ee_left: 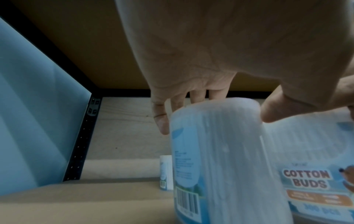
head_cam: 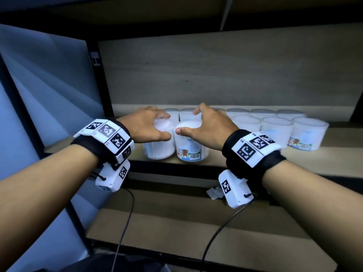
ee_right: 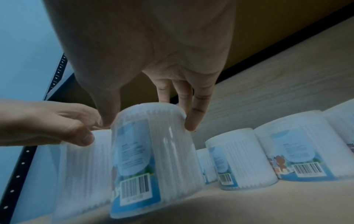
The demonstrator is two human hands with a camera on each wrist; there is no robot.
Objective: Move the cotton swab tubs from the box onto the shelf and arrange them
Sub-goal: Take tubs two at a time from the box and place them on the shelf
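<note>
my left hand (head_cam: 151, 125) grips the top of the leftmost tub (head_cam: 159, 142) near the shelf (head_cam: 306, 161) front edge, with bare board left of it up to the black post (head_cam: 102, 79). touching it on the right, my right hand (head_cam: 206, 127) grips the top of the next tub (head_cam: 191, 143), labelled "cotton buds" with a bear and barcode. more tubs (head_cam: 277, 132) stand in rows to the right, open shelf board beyond them.
</note>
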